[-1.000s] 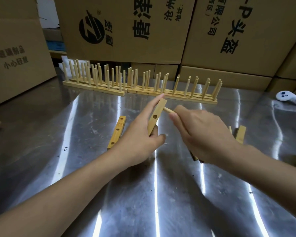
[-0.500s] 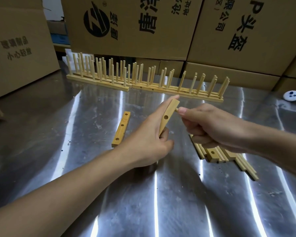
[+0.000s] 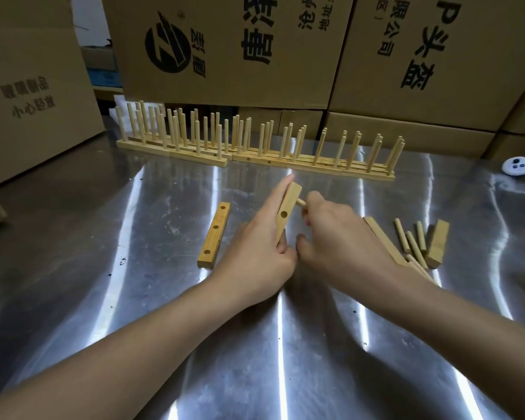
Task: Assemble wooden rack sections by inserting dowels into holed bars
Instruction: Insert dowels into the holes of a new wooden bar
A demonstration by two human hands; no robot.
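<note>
My left hand (image 3: 259, 250) grips a short holed wooden bar (image 3: 288, 209), held tilted with one round hole facing me. My right hand (image 3: 335, 237) pinches a dowel (image 3: 300, 202) whose tip meets the bar's upper part from the right. A second holed bar (image 3: 215, 234) with three holes lies flat on the metal table (image 3: 109, 237) just left of my left hand. Loose dowels (image 3: 412, 242) and another short bar (image 3: 437, 243) lie to the right, partly hidden by my right wrist.
Finished rack sections (image 3: 255, 147) with several upright dowels stand in a row at the table's back. Cardboard boxes (image 3: 231, 47) wall the back and left. A white controller (image 3: 520, 168) rests at the far right edge.
My right hand has drawn closer to the bar and lower, with its dowel still at the bar's top end. The view has shifted, showing more loose dowels at right.
</note>
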